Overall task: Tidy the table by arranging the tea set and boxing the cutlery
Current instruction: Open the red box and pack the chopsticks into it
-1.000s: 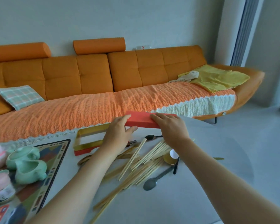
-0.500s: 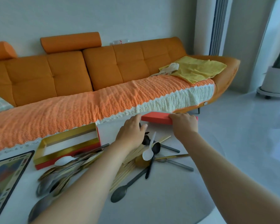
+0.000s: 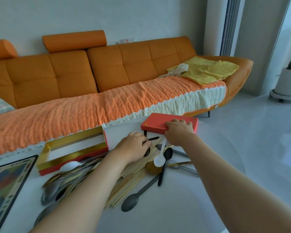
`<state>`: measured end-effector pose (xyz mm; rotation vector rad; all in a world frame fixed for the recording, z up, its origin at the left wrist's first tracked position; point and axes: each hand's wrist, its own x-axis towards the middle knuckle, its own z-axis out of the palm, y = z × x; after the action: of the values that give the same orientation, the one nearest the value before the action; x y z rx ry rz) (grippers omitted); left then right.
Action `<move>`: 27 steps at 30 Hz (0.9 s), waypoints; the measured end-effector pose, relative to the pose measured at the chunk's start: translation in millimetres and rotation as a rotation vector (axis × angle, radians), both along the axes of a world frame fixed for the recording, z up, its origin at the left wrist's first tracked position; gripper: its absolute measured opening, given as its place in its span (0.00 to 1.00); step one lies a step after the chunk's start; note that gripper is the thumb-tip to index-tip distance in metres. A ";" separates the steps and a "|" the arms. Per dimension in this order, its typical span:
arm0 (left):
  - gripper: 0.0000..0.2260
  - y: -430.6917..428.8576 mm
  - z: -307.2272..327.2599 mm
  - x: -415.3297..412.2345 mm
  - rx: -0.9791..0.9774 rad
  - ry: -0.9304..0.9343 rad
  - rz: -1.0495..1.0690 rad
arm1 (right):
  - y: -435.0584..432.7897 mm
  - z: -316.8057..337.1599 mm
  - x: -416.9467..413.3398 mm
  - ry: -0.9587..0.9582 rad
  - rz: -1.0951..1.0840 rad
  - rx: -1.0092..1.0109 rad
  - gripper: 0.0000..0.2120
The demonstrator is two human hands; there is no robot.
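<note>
- Gripping the red lid (image 3: 155,125), the right hand (image 3: 179,132) spreads its fingers over the flat, smooth top with its thumb against the near edge. The lid is a shallow rectangle with sharp corners, at the far edge of the table (image 3: 183,207), just before the sofa (image 3: 74,78).
- Left hand (image 3: 133,147) lies knuckles up on the cutlery heap, fingers curled down onto dark handles. I cannot tell whether it grips them.
- Box base (image 3: 71,158) sits open to the left, red outside with shiny gold inner walls and a white floor.
- Pale wooden chopsticks (image 3: 134,175) fan out, straight and thin, under the left forearm.
- White plastic spoon (image 3: 159,161) rests across a black spoon (image 3: 167,154), beside a gold spoon (image 3: 152,166). A matte grey spoon (image 3: 129,201) lies nearest.
- More metal spoons (image 3: 60,185) heap against the box base, blurred.
- Smooth and white, the round table curves away on the right, with bare surface near and right of the pile.
- Patterned tray (image 3: 10,179) borders the left side.
</note>
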<state>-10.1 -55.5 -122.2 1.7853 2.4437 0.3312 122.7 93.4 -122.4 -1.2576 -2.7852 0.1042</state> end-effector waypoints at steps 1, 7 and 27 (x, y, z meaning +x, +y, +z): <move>0.19 -4.5 1.4 -1.0 0.004 -0.007 0.004 | -4.0 1.4 -3.3 0.006 0.016 -0.008 0.19; 0.21 -31.4 11.0 -6.9 0.043 0.040 0.045 | -30.9 7.1 -26.5 -0.019 0.088 -0.055 0.20; 0.17 -174.9 9.8 -96.9 0.160 -0.181 0.467 | -169.5 29.7 -116.7 0.087 0.560 -0.224 0.25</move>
<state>-107.0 -230.4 -112.4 1.1433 2.7347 0.7068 6.0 -76.1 -92.7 -0.4461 -3.0191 0.5009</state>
